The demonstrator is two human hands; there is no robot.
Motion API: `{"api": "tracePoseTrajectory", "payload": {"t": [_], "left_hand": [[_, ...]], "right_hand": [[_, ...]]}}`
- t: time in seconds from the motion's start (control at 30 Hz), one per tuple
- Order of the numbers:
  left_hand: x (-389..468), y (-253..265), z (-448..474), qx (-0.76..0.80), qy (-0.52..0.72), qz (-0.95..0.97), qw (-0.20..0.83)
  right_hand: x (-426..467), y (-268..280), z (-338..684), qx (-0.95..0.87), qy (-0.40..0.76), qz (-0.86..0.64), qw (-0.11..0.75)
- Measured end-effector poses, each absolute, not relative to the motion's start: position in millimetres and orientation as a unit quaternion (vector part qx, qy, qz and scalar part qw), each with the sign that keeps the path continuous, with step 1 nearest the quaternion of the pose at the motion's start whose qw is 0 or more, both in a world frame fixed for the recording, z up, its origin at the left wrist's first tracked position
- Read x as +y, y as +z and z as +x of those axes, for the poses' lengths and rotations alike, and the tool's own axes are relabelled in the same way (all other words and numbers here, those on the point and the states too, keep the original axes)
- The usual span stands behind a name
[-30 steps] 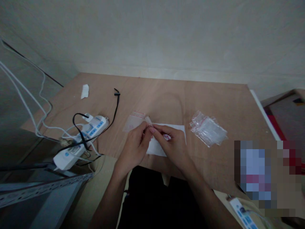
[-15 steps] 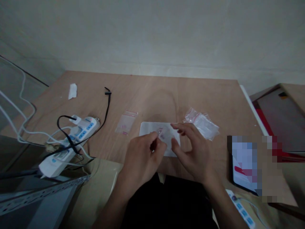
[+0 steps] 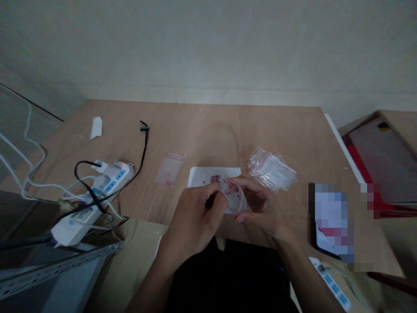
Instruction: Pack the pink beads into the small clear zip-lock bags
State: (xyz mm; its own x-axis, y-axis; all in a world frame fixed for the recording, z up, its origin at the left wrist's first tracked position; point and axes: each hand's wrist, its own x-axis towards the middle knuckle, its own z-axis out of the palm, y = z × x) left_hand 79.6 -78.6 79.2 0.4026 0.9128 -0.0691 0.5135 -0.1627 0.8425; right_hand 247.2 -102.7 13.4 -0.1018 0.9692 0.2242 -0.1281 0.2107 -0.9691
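Note:
A small clear zip-lock bag (image 3: 237, 201) with a red-lined mouth is between my two hands, its mouth bowed apart and facing right. My left hand (image 3: 200, 213) is closed in a pinch on the bag's left side. At the bag's mouth, my right hand (image 3: 265, 213) holds its edge between thumb and fingers. Under and behind them lies a white sheet (image 3: 197, 174) with small red pieces or marks (image 3: 215, 178), too small to tell which. Another flat zip-lock bag (image 3: 171, 168), with small red bits near its lower end, rests left of the sheet.
Right of the sheet is a pile of clear zip-lock bags (image 3: 273, 171). A power strip (image 3: 114, 176) with tangled cables sits at the left. A phone-like screen (image 3: 329, 239), partly pixelated, lies at the right. A white scrap (image 3: 96, 127) and a black cable (image 3: 145, 143) lie farther back.
My right hand has moved in and taken hold of the bag, whose mouth has spread open. Red bits on the sheet now show beyond my hands. My left hand keeps its pinch.

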Motion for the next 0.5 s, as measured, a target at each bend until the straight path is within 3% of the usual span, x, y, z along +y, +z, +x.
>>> {"api": "tracePoseTrajectory", "payload": {"t": [0.1,0.2,0.27,0.37,0.5], "left_hand": [[-75.1,70.6,80.5,0.508,0.297,0.673,0.448],[-64.8,53.1,88.4,0.53,0.426,0.521,0.516],[-56.3,42.5,97.5,0.502,0.445,0.368,0.644],[-47.3,33.9,111.6,0.419,0.374,0.149,0.814],[-45.8,29.9,123.7,0.386,0.359,0.041,0.849]], "right_hand": [[-97.0,23.5,250.5,-0.574,0.467,-0.398,0.543],[-83.0,42.7,258.7,-0.653,0.392,-0.437,0.479],[-68.8,60.0,263.6,-0.749,0.32,-0.439,0.379],[-46.2,85.6,262.2,-0.88,0.207,-0.393,0.17],[-26.3,102.2,243.1,-0.94,0.092,-0.328,-0.013]]}}
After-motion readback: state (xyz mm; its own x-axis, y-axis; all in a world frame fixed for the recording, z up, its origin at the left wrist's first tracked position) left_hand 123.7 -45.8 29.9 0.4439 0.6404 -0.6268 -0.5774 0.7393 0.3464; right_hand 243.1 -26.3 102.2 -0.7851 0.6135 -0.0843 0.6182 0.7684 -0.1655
